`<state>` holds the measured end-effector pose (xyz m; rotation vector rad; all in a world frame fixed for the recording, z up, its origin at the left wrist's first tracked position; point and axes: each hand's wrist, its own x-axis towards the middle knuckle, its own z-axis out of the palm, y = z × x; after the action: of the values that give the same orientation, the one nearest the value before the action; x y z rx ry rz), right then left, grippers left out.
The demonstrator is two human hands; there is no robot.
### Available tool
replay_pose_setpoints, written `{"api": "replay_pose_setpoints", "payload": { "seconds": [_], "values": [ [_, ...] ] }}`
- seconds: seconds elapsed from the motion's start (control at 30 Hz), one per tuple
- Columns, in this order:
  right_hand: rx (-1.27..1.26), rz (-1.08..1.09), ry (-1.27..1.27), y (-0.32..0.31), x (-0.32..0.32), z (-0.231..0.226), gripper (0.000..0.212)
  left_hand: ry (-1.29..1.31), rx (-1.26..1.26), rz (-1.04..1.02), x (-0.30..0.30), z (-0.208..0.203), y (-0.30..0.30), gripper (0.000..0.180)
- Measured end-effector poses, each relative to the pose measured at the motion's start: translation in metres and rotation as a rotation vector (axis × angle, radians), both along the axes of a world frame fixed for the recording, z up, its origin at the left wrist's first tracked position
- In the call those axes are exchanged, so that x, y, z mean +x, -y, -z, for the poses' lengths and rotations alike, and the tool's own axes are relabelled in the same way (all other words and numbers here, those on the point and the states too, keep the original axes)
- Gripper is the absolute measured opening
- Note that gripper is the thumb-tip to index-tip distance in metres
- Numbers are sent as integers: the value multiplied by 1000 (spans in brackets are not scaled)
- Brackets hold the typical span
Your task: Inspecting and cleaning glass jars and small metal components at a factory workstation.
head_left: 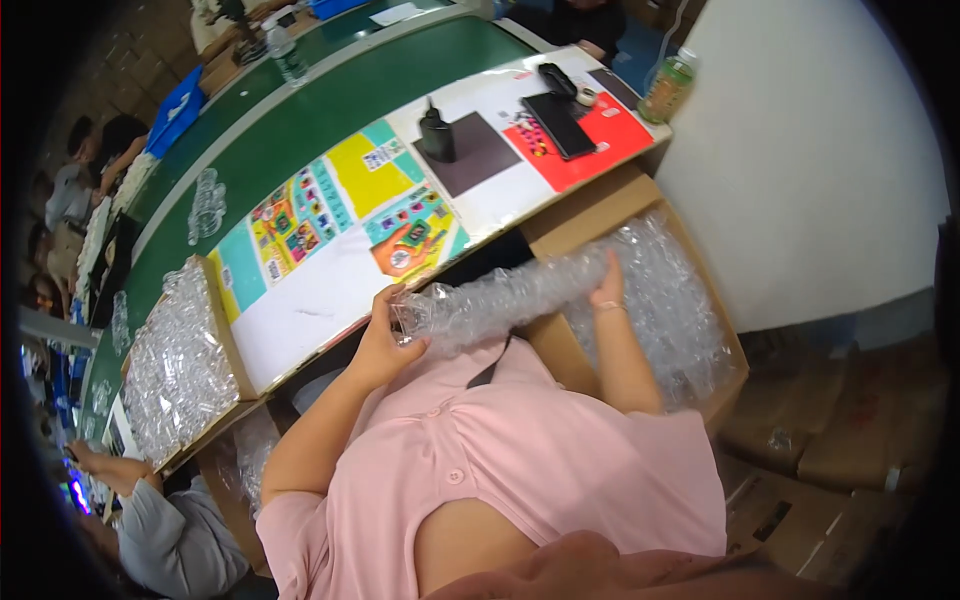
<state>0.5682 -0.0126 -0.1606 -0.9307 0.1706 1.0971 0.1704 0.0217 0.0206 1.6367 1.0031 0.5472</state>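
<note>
Between my two hands stretches a long row of clear plastic pieces [510, 298], pressed together lengthwise, in front of my chest. My left hand [383, 342] grips its left end, fingers curled round it. At the right end, my right hand [608, 283] closes on the row, thumb and fingers partly hidden by the plastic. Under and beside my right hand stands an open cardboard box [735, 345] filled with similar clear plastic [665, 300]. The exact shape of the single pieces cannot be made out.
A cardboard tray [232, 340] heaped with clear plastic pieces sits on the table's left. On the tabletop lie a phone [560, 127], a black squeeze bottle [436, 135] and coloured printed sheets [300, 225]. A green drink bottle [668, 88] stands by the white wall [810, 170]. Co-workers sit around a green conveyor [400, 80].
</note>
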Motion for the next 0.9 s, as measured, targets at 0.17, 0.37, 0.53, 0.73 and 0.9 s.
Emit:
{"api": "replay_pose_setpoints", "payload": {
  "seconds": [0.17,0.37,0.53,0.73,0.9],
  "values": [
    [95,103,227,31,-9,-115,43,192,-200,8,-33,-20,1,89],
    [547,8,516,-23,-63,-284,51,14,144,29,-70,-52,-17,80],
    [897,-69,942,-107,-130,-386,61,-170,1009,-432,-58,-22,-41,66],
    [1170,-340,1119,-200,-289,-476,54,-98,982,-1014,-71,16,-98,63],
    [1401,-1049,829,-246,-357,-479,61,-209,837,-728,-105,21,-104,74]
  ]
}}
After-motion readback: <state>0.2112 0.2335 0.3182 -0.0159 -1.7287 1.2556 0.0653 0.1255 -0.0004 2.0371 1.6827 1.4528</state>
